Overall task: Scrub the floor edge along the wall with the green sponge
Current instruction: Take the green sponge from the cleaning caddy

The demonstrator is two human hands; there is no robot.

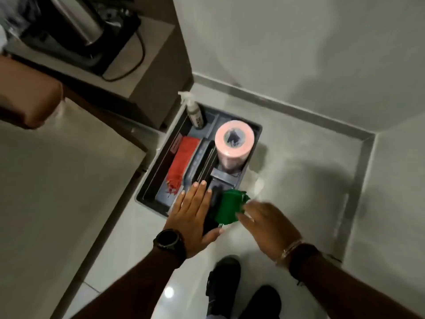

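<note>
The green sponge [230, 207] hangs over the near corner of a grey caddy [257, 130] on the floor. My right hand [266, 224] is shut on the sponge's right end, blurred by motion. My left hand [193, 217], with a black watch on the wrist, is spread flat with fingers apart beside the sponge, over a dark object I cannot make out. The floor edge [287, 107] runs along the grey wall behind the caddy and turns at a corner on the right.
The caddy holds a spray bottle [195, 111], a red cloth [181, 162] and a pink paper roll [233, 143]. A cabinet [147, 72] with a black appliance stands at the left. A pale surface [57, 180] fills the left side. My black shoes [225, 286] are below.
</note>
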